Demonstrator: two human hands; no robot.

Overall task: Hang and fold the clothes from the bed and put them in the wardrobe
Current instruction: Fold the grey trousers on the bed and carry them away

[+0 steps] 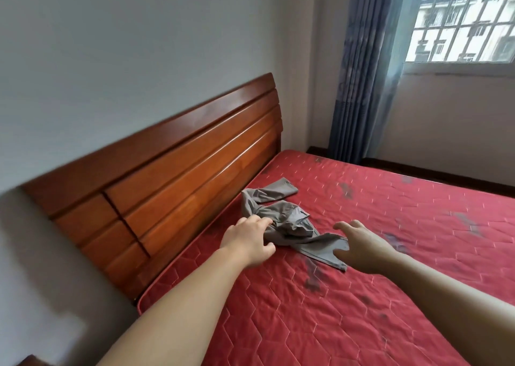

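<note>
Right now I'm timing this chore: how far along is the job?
Only one grey garment shows on the red mattress, still crumpled. The left hand touches it; the right hand reaches in, open. Folding and storing remain; no wardrobe in view.

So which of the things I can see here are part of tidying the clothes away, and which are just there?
Part of the job:
- grey garment, crumpled on the bed
- left hand, fingers at the garment's edge
- right hand, spread over its lower end
- red mattress it lies on

Just there:
- wooden headboard
- blue curtain
- barred window
</note>
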